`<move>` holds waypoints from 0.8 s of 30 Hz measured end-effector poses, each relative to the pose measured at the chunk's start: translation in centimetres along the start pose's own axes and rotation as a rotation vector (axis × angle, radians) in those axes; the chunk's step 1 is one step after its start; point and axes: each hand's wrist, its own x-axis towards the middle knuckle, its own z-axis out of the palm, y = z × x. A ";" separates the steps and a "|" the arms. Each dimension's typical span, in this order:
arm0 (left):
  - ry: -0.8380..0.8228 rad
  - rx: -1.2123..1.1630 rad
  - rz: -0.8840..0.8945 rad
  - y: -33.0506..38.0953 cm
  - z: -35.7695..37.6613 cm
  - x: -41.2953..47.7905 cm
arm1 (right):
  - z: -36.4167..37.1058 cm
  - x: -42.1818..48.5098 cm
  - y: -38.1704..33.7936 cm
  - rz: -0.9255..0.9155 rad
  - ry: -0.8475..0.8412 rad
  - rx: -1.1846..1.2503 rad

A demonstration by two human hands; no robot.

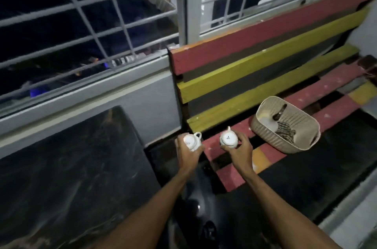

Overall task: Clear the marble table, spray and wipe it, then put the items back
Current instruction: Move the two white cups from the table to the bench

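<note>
Two white cups [191, 141] [228, 139] are in view, one in each of two hands [188, 152] [239, 149]. There is one beige basket [285, 126] and one dark marble tabletop [71, 167].

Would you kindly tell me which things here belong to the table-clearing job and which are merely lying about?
Job: marble table; white cup in left hand; white cup in right hand; woven basket.
Lying about: striped bench; window grille.

Table [71, 167] left — bench [265, 77] right

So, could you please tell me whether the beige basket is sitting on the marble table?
No, the beige basket rests on the painted bench, right of the marble table.
</note>
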 end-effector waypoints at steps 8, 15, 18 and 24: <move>-0.027 0.192 0.037 -10.6 13.8 6.9 | 1.4 11.6 14.4 0.036 -0.081 -0.084; 0.073 0.293 0.016 -15.5 19.0 8.6 | 3.0 14.9 19.7 -0.004 -0.119 -0.151; 0.110 0.347 0.002 -16.1 20.3 9.1 | 3.0 15.5 20.5 0.013 -0.109 -0.150; 0.123 0.417 -0.042 -17.3 21.1 9.4 | 3.2 16.2 21.4 0.034 -0.117 -0.125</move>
